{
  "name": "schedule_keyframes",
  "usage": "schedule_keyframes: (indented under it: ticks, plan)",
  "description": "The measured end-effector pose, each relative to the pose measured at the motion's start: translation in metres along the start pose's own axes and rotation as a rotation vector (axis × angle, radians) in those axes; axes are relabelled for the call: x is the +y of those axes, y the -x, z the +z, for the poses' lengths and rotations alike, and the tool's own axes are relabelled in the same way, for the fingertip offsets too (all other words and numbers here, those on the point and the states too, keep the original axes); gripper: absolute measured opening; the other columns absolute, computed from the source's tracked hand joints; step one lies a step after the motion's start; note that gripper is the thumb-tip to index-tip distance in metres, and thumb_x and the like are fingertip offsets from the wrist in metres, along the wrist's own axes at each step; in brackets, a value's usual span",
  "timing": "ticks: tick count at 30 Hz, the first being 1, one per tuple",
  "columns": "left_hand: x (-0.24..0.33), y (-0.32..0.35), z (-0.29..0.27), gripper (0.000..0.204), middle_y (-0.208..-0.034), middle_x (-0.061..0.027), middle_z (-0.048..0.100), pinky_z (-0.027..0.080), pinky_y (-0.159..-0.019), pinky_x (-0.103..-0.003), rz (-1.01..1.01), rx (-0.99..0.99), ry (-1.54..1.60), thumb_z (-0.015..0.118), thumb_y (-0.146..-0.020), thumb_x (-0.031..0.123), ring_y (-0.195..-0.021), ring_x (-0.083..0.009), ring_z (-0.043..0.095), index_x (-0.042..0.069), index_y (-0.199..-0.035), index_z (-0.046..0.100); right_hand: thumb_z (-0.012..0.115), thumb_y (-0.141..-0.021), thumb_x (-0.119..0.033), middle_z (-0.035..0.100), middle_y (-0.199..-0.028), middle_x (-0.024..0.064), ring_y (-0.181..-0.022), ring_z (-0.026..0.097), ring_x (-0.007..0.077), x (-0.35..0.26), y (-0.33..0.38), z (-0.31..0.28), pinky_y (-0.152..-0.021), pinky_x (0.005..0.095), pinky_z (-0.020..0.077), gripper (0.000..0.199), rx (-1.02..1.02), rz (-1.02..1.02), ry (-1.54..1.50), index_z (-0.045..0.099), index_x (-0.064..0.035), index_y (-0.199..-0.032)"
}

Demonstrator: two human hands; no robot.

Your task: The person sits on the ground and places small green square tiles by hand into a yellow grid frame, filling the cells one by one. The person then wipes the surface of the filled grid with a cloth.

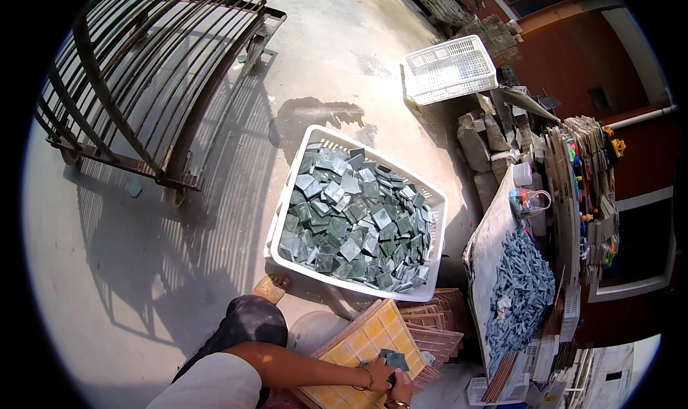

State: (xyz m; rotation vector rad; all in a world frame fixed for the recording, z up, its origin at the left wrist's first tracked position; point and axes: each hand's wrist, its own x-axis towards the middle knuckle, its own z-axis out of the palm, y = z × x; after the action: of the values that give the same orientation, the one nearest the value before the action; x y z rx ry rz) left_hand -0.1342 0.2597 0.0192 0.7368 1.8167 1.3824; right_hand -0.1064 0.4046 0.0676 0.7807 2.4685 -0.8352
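Low in the picture, my hands are close together over a yellow grid tray [351, 352] with square compartments. My left hand [378, 374], a bracelet on its wrist, is closed at a dark green stone tile [395, 359]. Right beside it, my right hand [403, 390] has its fingers curled in, with a gold-coloured band at the wrist. A small dark piece shows between the two hands; what my right fingers hold is hard to make out. Ahead stands a white plastic crate [438, 219] heaped with square green stone tiles [351, 222].
Reddish-brown trays [438, 326] are stacked beside the yellow one. On the right, a board [479, 265] carries a pile of narrow grey-blue stone pieces [522, 287]. Another white crate [450, 68] sits farther back. A rusty metal rack [165, 72] stands at the left.
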Motion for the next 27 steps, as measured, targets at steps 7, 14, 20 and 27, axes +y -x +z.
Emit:
schedule_keyframes:
  ticks: [7, 14, 20, 27]
  plan:
    - [-0.034, -0.003, -0.134, 0.046, -0.103, -0.0183, 0.054, 0.041, -0.085, -0.040, -0.129, 0.465, -0.181, 0.062, -0.074, 0.029, -0.099, -0.0337, 0.051, 0.002, -0.110, 0.051, 0.064, -0.075, -0.025, 0.063, -0.085, 0.0138, -0.080, 0.061, 0.0211, -0.073, -0.055, -0.011, -0.072, 0.0318, 0.0470, 0.039, 0.261, -0.427, 0.335, 0.058, 0.0012, -0.103]
    - [-0.129, -0.017, -0.206, 0.061, -0.119, -0.0219, 0.039, 0.033, -0.094, -0.040, -0.500, 1.436, -0.042, 0.066, -0.070, 0.014, -0.112, -0.0359, 0.036, -0.003, -0.121, 0.035, 0.068, -0.070, -0.033, 0.058, -0.105, 0.0196, -0.098, 0.055, 0.0314, -0.173, -0.224, 0.097, -0.086, 0.0365, 0.0415, 0.056, 0.057, -0.711, 0.212, 0.053, 0.0019, -0.111]
    - [-0.147, -0.015, -0.201, 0.071, -0.118, -0.0180, 0.038, 0.037, -0.090, -0.040, -0.728, 1.274, 0.027, 0.073, -0.064, 0.016, -0.110, -0.0349, 0.039, -0.001, -0.121, 0.034, 0.074, -0.061, -0.045, 0.039, -0.124, 0.0239, -0.113, 0.038, 0.0381, -0.221, -0.283, 0.143, -0.093, 0.0415, 0.0348, 0.078, 0.309, -0.653, 0.365, 0.045, -0.0039, -0.121]
    - [-0.159, -0.022, -0.200, 0.077, -0.115, -0.0181, 0.038, 0.038, -0.089, -0.040, -0.647, 1.300, 0.278, 0.076, -0.059, 0.014, -0.108, -0.0357, 0.040, 0.001, -0.122, 0.034, 0.076, -0.057, -0.042, 0.042, -0.119, 0.0181, -0.111, 0.037, 0.0363, -0.224, -0.271, 0.182, -0.094, 0.0427, 0.0321, 0.066, 0.463, -0.693, 0.325, 0.053, -0.0071, -0.108]
